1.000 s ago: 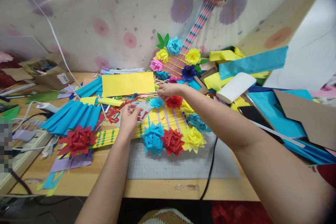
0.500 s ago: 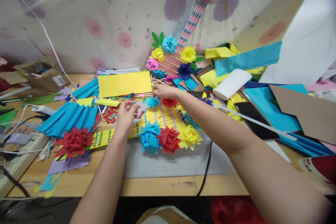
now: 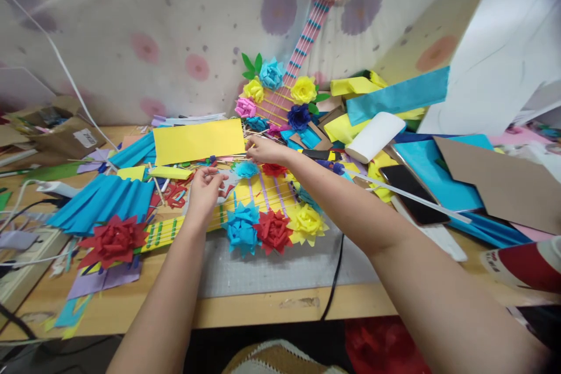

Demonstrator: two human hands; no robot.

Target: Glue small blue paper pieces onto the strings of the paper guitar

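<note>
A yellow paper guitar point(image 3: 213, 222) with paper flowers round its body lies on a grey cutting mat point(image 3: 280, 274). My left hand point(image 3: 207, 188) hovers over its neck, thumb and fingers curled but apart, with nothing visible between them. Beyond the guitar body my right hand point(image 3: 263, 149) reaches to the right end of a yellow paper sheet point(image 3: 199, 141), its fingers pinched together over small sticks and scraps. What they hold, if anything, is too small to make out. A light blue flower point(image 3: 246, 170) sits just below this hand.
Against the back curtain leans a pink paper guitar point(image 3: 302, 49). Blue crepe paper point(image 3: 105, 201) and a power strip point(image 3: 41, 263) are at the left. A phone point(image 3: 412, 193), a white case point(image 3: 376, 137) and a red and white cup point(image 3: 526, 263) are at the right.
The view has shifted slightly to the right, so everything appears further left. Both hands stay in nearly the same places over the table, with little change in their fingers.
</note>
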